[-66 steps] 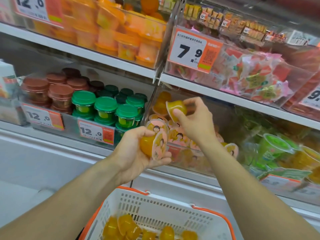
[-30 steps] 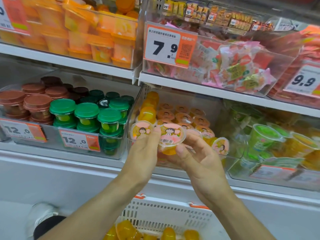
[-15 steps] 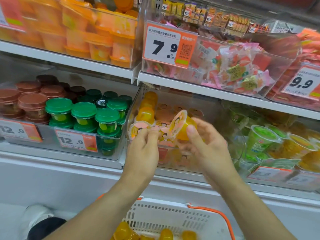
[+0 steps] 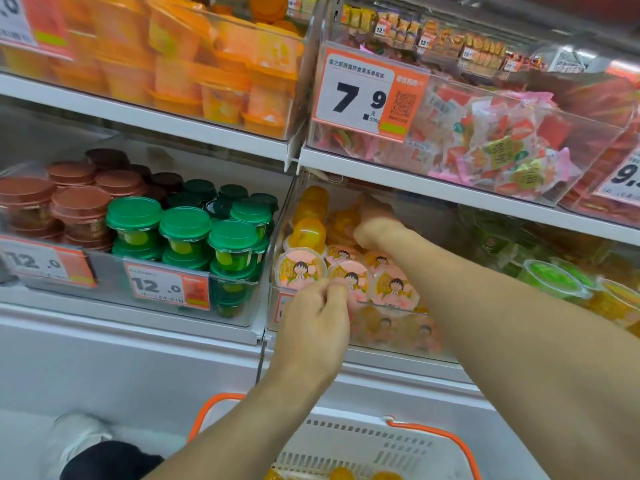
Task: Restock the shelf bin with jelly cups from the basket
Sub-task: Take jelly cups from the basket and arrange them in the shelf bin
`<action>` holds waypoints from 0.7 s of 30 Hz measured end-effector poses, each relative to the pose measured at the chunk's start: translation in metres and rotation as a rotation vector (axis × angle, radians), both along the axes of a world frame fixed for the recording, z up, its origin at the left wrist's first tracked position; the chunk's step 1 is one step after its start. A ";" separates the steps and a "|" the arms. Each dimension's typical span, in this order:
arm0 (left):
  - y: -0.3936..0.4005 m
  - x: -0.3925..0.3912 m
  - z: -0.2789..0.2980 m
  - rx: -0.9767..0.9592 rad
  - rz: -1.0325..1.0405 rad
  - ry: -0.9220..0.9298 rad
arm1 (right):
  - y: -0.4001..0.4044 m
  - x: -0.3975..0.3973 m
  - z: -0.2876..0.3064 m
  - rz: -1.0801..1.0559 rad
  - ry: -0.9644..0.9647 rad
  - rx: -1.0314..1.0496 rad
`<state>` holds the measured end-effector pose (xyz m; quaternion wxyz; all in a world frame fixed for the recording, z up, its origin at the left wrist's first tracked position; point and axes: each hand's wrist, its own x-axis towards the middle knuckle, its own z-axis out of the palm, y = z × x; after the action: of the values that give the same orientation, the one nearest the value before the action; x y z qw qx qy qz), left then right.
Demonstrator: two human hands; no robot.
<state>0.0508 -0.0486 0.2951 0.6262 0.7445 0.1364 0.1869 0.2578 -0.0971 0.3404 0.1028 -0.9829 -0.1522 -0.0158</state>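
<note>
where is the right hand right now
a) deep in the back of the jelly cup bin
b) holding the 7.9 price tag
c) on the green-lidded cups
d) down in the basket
a, the right hand reaches over the front row of jelly cups to the back of the bin, while the basket sits below both arms.

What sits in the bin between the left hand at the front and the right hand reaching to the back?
Head view: jelly cups lying lids-up fill the stretch between left hand and right hand.
</note>
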 end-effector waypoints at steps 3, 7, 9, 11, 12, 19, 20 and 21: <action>0.003 0.000 -0.001 0.016 -0.004 -0.005 | 0.012 0.009 0.006 -0.009 -0.015 -0.053; 0.007 -0.002 -0.002 0.010 -0.041 0.010 | 0.011 0.011 0.009 -0.011 -0.125 -0.039; 0.009 -0.001 -0.003 0.005 -0.052 0.024 | 0.007 0.010 0.008 0.002 -0.097 -0.015; 0.009 0.000 -0.003 0.001 -0.058 0.037 | 0.003 0.005 0.007 0.028 0.002 0.076; 0.009 0.000 -0.003 -0.005 -0.060 0.041 | 0.002 0.004 0.006 0.047 0.030 0.107; 0.007 0.001 -0.006 -0.028 -0.065 0.032 | -0.007 0.009 0.006 0.060 -0.068 0.181; 0.007 0.001 -0.007 -0.025 -0.066 0.033 | -0.007 0.012 0.005 0.037 -0.070 0.234; 0.007 0.002 -0.008 -0.020 -0.069 0.033 | -0.006 0.014 0.005 0.012 -0.077 0.267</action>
<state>0.0524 -0.0412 0.2871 0.6372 0.7456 0.1228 0.1513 0.2722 -0.1035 0.3452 0.2269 -0.9581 -0.1585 -0.0733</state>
